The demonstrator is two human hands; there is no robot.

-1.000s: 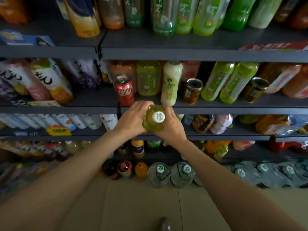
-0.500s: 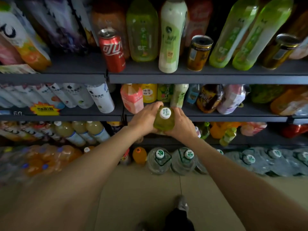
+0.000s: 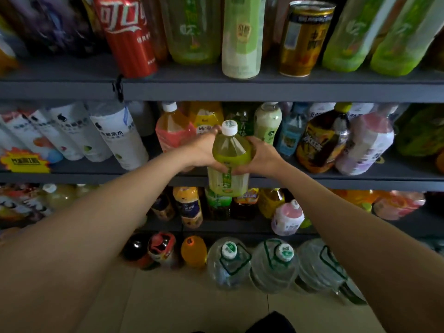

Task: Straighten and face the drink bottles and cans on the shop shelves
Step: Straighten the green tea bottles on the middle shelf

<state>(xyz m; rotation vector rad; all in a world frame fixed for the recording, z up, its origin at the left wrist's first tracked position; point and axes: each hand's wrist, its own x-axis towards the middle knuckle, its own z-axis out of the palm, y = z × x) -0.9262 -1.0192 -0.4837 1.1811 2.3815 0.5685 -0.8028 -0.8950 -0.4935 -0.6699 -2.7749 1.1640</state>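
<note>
A green tea bottle (image 3: 229,162) with a white cap is upright in front of the middle shelf (image 3: 336,181), its base hanging below the shelf's front edge. My left hand (image 3: 204,150) grips its left side and my right hand (image 3: 263,156) grips its right side, fingers curled round the body. Behind it on that shelf stand a pink-labelled bottle (image 3: 174,132), a yellow-labelled bottle (image 3: 206,118) and a pale green bottle (image 3: 268,121).
The upper shelf (image 3: 264,88) carries a red cola can (image 3: 127,34), a gold can (image 3: 304,37) and green bottles. White bottles (image 3: 115,133) lean at the left. Large water jugs (image 3: 228,263) stand on the tiled floor below the lowest shelf.
Both hands have carried the green tea bottle lower, from the upper shelf level to the middle shelf, and the view has moved down and closer. The bottle now shows its side, upright.
</note>
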